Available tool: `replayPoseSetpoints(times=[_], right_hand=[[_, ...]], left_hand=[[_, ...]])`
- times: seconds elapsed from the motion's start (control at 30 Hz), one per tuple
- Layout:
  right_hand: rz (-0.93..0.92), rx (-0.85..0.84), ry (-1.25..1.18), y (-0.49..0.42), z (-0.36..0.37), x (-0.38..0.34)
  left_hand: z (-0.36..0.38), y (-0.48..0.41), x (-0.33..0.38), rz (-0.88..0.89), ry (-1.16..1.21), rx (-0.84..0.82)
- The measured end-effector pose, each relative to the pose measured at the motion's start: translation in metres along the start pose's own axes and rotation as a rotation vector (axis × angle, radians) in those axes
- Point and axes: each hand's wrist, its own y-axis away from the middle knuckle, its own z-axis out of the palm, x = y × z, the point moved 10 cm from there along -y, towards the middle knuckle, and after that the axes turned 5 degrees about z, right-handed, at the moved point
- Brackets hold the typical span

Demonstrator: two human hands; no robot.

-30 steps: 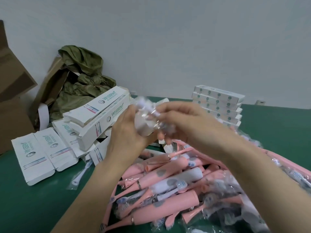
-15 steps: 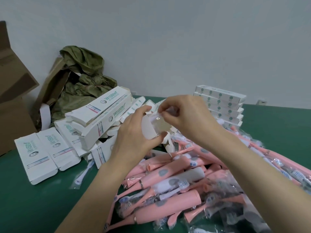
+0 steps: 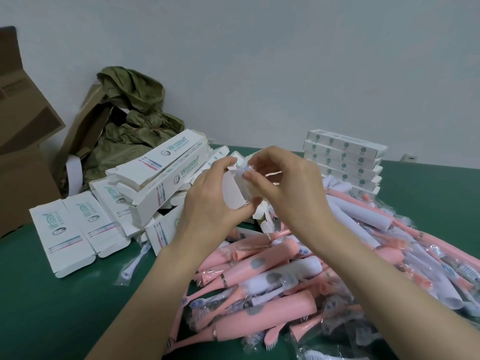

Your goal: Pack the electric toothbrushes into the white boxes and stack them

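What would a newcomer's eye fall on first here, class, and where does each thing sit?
First, the two hands at centre: the left hand holds an open white box while the right hand pinches a bagged brush head at its mouth. Below them sprawls a heap of pink and white toothbrushes; a neat stack of closed boxes stands behind, on the right.

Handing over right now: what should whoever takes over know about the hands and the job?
Left hand grips an open white box.
Right hand pinches a wrapped brush head at its open end.
Done: stack of closed boxes, back right.
To do: heap of wrapped toothbrushes in front, empty boxes heaped at left. Finish filling this box, close it, stack it.
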Motion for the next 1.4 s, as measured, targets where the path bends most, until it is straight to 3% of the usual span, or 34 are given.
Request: replayPoseSetpoints(times=[0.07, 0.17, 0.27, 0.4, 0.47, 0.63, 0.9, 1.1, 1.2, 1.4], right_hand=[[-0.030, -0.023, 0.078, 0.000, 0.010, 0.000], [-0.143, -0.242, 0.222, 0.005, 0.044, -0.008], [-0.197, -0.401, 0.211, 0.005, 0.053, -0.013], [0.044, -0.114, -0.035, -0.028, -0.012, 0.023], [0.191, -0.045, 0.004, -0.039, -0.034, 0.060], [0.328, -0.380, 0.531, -0.026, -0.014, 0.134], [0.236, -0.582, 0.804, -0.020, 0.024, 0.161], [0.127, -0.617, 0.890, -0.023, 0.039, 0.162], [0.180, -0.640, 0.807, -0.022, 0.040, 0.161], [0.154, -0.830, 0.782, -0.006, 0.048, 0.147]], left_hand=[[-0.001, 0.000, 0.000, 0.001, -0.003, 0.006], [0.003, 0.001, -0.002, -0.003, -0.015, -0.018], [-0.001, -0.001, -0.007, -0.016, -0.028, 0.003], [-0.004, -0.001, -0.007, -0.005, -0.046, 0.017], [-0.003, 0.000, -0.008, -0.011, -0.048, 0.006], [0.002, 0.001, -0.008, -0.009, -0.045, -0.020], [0.005, 0.004, -0.010, -0.006, -0.045, -0.032], [0.004, 0.003, -0.012, -0.009, -0.043, -0.028], [0.004, 0.002, -0.011, -0.005, -0.047, -0.030], [0.002, 0.001, -0.011, 0.004, -0.042, -0.019]])
